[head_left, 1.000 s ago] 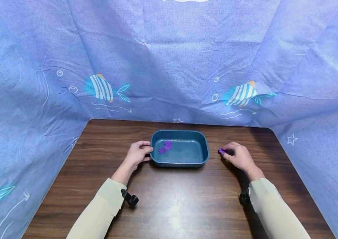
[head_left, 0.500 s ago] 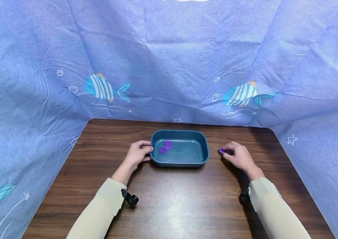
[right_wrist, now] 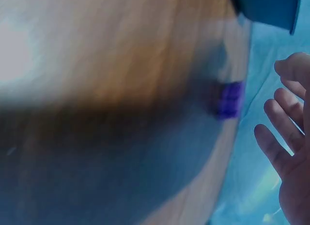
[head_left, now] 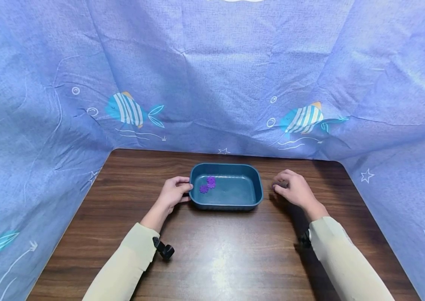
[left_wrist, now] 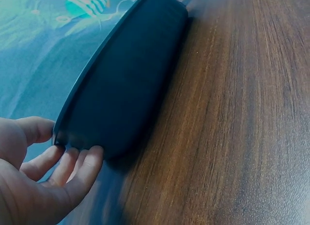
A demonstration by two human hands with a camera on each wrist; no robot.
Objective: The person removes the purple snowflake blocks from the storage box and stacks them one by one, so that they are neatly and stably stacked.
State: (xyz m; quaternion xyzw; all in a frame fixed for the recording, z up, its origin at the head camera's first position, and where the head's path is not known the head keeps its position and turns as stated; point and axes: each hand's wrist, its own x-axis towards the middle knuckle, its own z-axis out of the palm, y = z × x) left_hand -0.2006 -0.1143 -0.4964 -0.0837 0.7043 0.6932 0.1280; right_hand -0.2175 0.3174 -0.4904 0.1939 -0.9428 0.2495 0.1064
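Gripping the bin, the left hand partly hides it; the right hand hangs loose near 1 blurred purple piece.

Dark wood-grain table, blue cloth backdrop, striped fish prints, white star outlines

With my left hand I grip a dark blue, long-walled plastic container at its rim, fingertips against its outer wall. It sits on a brown wood-grain table; blue printed cloth shows behind.
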